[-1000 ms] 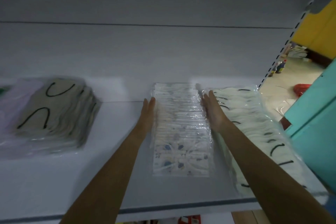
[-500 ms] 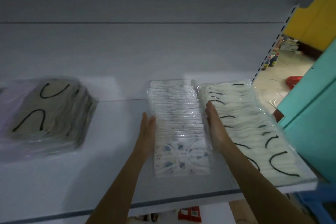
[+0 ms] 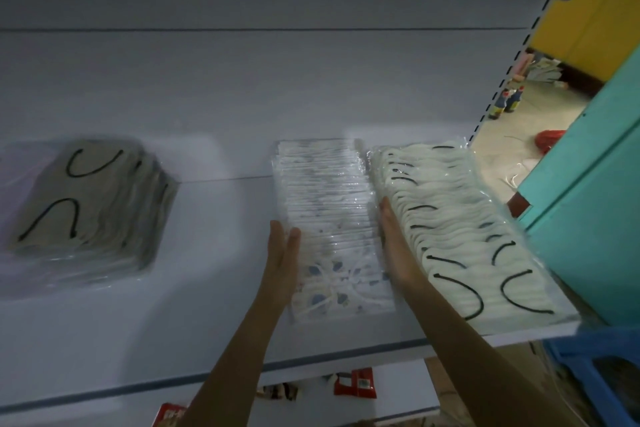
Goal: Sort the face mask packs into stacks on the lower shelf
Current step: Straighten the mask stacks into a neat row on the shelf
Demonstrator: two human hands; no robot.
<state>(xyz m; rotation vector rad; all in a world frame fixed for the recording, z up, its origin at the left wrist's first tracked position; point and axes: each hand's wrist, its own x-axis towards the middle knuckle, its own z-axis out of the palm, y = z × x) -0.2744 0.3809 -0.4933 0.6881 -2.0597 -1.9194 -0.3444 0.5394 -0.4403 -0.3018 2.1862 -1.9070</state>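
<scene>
Because the patterned row (image 3: 332,218) of face mask packs lies with its long axis running from the front edge of the shelf (image 3: 207,305) back toward the rear panel (image 3: 242,80), it points directly away from the person, and the hands address it from its two long sides rather than from its ends. The left hand (image 3: 282,263) is laid flat against the left side of the row, fingers straight and together, thumb resting on the clear wrapping. The right hand (image 3: 398,250) is laid flat against the right side, in the narrow seam between this row and the white row (image 3: 460,218) with black ear loops just beside it. Neither hand grips anything; the two stand apart with the row between the palms. Both hands flank the near half of the row. The right fingertips reach slightly farther back than the left, and the far half is not in contact with either hand. The step in hand appears to be squaring the row by pressing inward from both sides. Any further squeeze acts across the short axis, so the far packs would probably need a reach further back along the row. A grey stack (image 3: 86,198) sits well apart to the left, nearer the left hand.
</scene>
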